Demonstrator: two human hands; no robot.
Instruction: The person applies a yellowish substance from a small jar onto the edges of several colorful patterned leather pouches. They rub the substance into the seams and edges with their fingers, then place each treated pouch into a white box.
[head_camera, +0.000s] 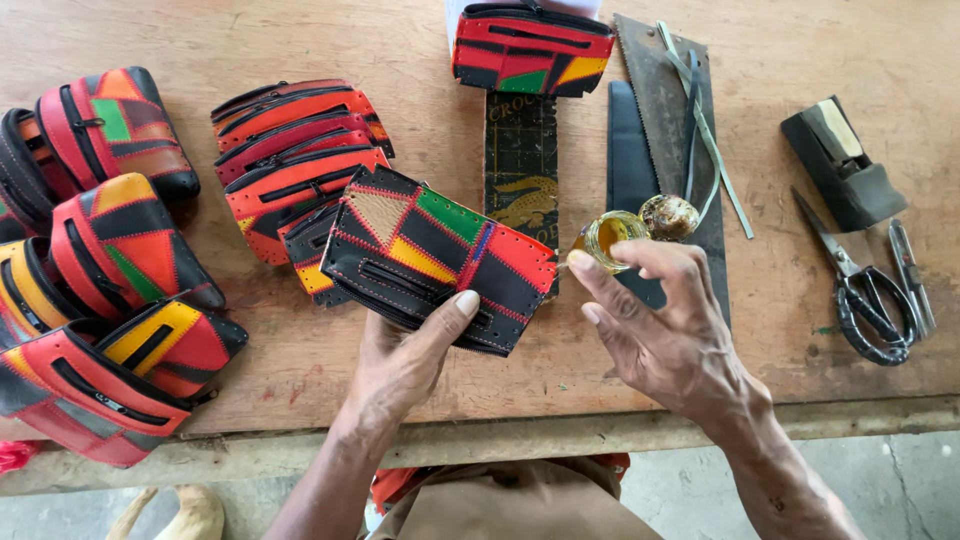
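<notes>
A patchwork pouch (435, 260) of black, red, yellow, green and tan panels lies just left of the middle of the frame, tilted, its lower edge toward the near side of the wooden bench (780, 50). The left hand (405, 360) holds it from below, thumb pressed on the black lower edge near the zip, the other fingers hidden under the pouch. Just right of it, the right hand (660, 330) holds a small open jar (608, 240) with yellowish contents; its fingers are curled around the jar's near side, index finger stretched toward the rim. A round, stained lid (669, 216) sits touching the jar on its right.

Behind the jar lie a dark printed strip (521, 165), a saw blade (665, 110) and a dark flat piece (630, 165). Another patchwork pouch (530, 45) stands at the upper middle. A stack of red pouches (295, 140) rests left of the held one, and more pouches (110, 270) crowd the left edge. At right lie black-handled scissors (865, 295), small snips (910, 275) and a dark block (840, 160).
</notes>
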